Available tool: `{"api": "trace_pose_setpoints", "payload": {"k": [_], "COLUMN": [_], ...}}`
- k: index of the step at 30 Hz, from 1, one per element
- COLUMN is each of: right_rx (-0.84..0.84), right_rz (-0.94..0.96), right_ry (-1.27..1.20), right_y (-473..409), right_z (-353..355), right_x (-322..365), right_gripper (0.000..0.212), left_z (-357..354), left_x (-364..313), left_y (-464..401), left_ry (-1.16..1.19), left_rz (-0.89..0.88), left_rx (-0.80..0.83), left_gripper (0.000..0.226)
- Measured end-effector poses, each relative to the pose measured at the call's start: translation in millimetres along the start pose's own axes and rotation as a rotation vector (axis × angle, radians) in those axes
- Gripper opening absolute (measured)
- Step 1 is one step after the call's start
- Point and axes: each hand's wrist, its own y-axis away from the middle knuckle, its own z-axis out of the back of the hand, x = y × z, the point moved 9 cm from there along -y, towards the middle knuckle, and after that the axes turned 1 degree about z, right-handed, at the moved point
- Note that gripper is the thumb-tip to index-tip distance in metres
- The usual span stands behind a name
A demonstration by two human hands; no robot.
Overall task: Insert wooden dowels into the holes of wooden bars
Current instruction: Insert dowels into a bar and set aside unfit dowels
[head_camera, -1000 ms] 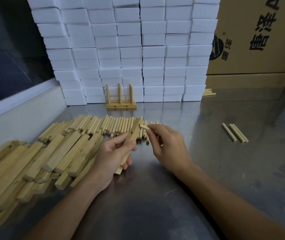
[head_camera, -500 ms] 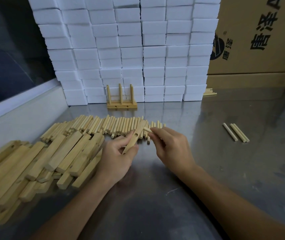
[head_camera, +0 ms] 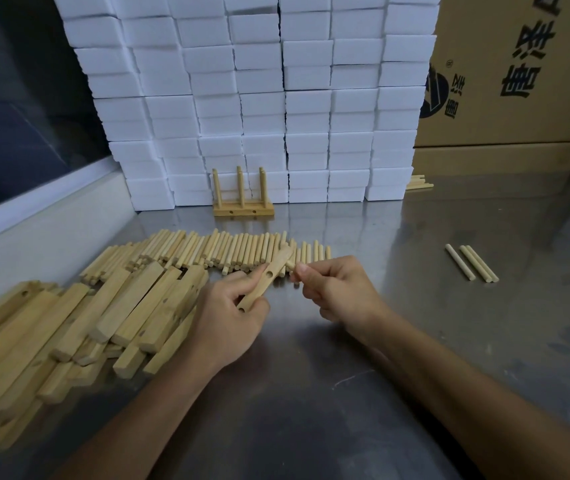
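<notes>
Meanwhile left hand (head_camera: 228,317) grips a holed bar (head_camera: 265,278), right hand (head_camera: 337,289) pinches a dowel (head_camera: 292,261), carton (head_camera: 519,71) reads 唐泽

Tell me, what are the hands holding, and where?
Left hand grips a wooden bar by its near end. Right hand pinches a dowel in its fingers, mostly hidden.

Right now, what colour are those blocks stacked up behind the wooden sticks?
White: the stacked blocks are plain white, clearest in the head view, the only one.
</notes>
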Motion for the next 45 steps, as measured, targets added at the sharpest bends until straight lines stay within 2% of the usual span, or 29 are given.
{"api": "trace_pose_setpoints", "payload": {"k": [2, 5, 7, 13, 17, 23, 27, 29, 31, 34, 37, 45], "right_rx": [0.008, -0.134, -0.169, -0.091, -0.165, -0.251, -0.417, -0.477, -0.48, -0.432, -0.35, -0.399], "right_rz": [-0.011, 0.348, 0.442, 0.205, 0.252, 0.351, 0.38, 0.362, 0.317, 0.143, 0.013, 0.04], "right_ry": [0.006, 0.49, 0.635, 0.426, 0.385, 0.53, 0.613, 0.64, 0.724, 0.916, 0.973, 1.057], "right_y": [0, 10, 14, 0, 4, 12, 17, 16, 12, 3, -1, 4], "right_z": [-1, -3, -8, -3, -1, -4, 11, 24, 34, 42, 41, 40], "right_x": [1, 28, 32, 12, 13, 24, 30, 29, 24, 6, -8, 0], "right_gripper": [0.034, 0.034, 0.033, 0.036, 0.034, 0.039, 0.047, 0.046, 0.04, 0.032, 0.031, 0.021], "left_z": [-2, -4, -3, -1, -3, -4, 5, 6, 5, 3, 3, 4], "left_x": [0, 2, 1, -2, 7, 19, 41, 45, 44, 44, 45, 47], "left_y": [0, 0, 1, 1, -2, -4, -5, -5, -5, -5, -5, -5], "left_ry": [-0.007, 0.008, 0.016, -0.06, -0.029, 0.093, 0.243, 0.3, 0.331, 0.359, 0.374, 0.456], "left_rz": [-0.014, 0.017, 0.027, -0.058, -0.007, 0.127, 0.305, 0.339, 0.348, 0.346, 0.344, 0.39], "left_rx": [0.003, -0.001, -0.002, -0.021, -0.018, -0.018, -0.124, -0.132, -0.121, -0.104, -0.095, -0.113], "left_gripper": [0.05, 0.05, 0.049, 0.05, 0.048, 0.043, 0.023, 0.016, 0.013, 0.009, 0.008, 0.006]}}
